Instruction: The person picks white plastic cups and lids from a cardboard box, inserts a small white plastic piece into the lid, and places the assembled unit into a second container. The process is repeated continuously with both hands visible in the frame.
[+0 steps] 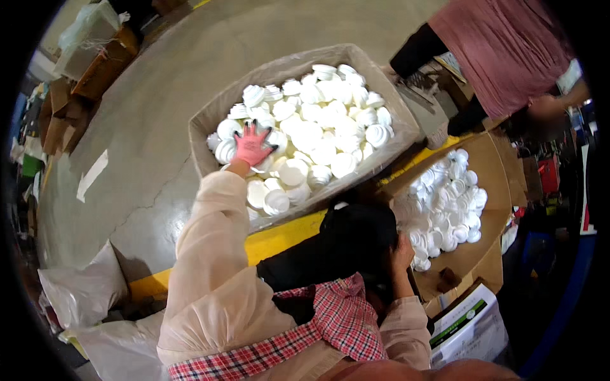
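Note:
My left hand [252, 147], in a pink glove with dark fingertips, lies with fingers spread on a heap of white round lid-like pieces [307, 136]. They fill a large box [397, 105] lined with clear plastic, and many are ribbed or stacked together. Bare, my right hand [401, 254] rests beside my black-trousered knee, at the near-left edge of a cardboard box [492, 247]. Its visible fingers look extended, with nothing seen in them. Inside that second box are more white round pieces [448, 203].
Another person [502, 51] in a pink top and dark trousers stands at the far right. Stuffed pale bags [86, 286] lie at the left. A yellow floor stripe [286, 238] passes under the large box. Cardboard boxes [105, 63] stand far left; a white-and-green package [470, 327] sits near right.

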`<state>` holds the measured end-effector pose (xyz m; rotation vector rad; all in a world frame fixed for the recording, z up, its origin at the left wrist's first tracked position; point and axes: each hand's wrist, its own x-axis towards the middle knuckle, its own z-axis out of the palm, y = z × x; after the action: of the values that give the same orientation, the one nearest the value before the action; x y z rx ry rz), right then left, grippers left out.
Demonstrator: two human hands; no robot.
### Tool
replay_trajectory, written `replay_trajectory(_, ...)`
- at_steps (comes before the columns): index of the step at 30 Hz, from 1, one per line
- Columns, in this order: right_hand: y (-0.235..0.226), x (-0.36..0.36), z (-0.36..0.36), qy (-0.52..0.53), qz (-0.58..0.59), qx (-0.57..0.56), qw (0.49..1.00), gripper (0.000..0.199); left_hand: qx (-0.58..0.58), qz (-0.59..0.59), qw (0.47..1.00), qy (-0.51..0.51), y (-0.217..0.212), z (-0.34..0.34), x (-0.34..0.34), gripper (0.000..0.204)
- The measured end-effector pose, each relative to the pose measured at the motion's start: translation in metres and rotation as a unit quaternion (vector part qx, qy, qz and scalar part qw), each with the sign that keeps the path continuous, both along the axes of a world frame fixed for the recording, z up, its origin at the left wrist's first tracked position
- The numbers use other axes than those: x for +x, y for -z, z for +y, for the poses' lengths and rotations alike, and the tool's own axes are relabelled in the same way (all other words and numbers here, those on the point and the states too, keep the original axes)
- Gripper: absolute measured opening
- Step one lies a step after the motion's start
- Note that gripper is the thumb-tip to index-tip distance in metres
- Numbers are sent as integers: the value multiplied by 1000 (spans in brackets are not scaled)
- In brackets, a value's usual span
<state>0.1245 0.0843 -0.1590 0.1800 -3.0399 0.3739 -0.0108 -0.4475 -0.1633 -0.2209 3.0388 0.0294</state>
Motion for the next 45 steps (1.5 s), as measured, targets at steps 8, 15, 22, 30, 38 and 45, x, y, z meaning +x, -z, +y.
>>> replay_trajectory(8, 7, -4, -3, 5, -9, -13, 1000, 35, -61, -13, 994, -95, -21, -97, 69, 68)
replay_trajectory(15, 7, -4, -6, 15, -10, -22, 1000, 34, 168, 360, 880, -262, 1, -157, 169, 78)
replay_trajectory(22, 6, -1, -6, 9, -1, -23, 1000, 41, 777, 95, 331, -527, 152, -170, 248, 82)
replay_trajectory(30, 2, -8, 1, 19, -27, -30, 999, 46, 906, 56, 265, -326, 181, -144, 203, 70)
replay_trajectory(38, 16, -5, 1, 30, -6, -28, 999, 42, 890, 55, 310, -329, 142, -133, 200, 68)
replay_trajectory(45, 10, -10, -7, 13, 12, -32, 999, 39, 891, 27, 330, -310, 142, -127, 192, 67)
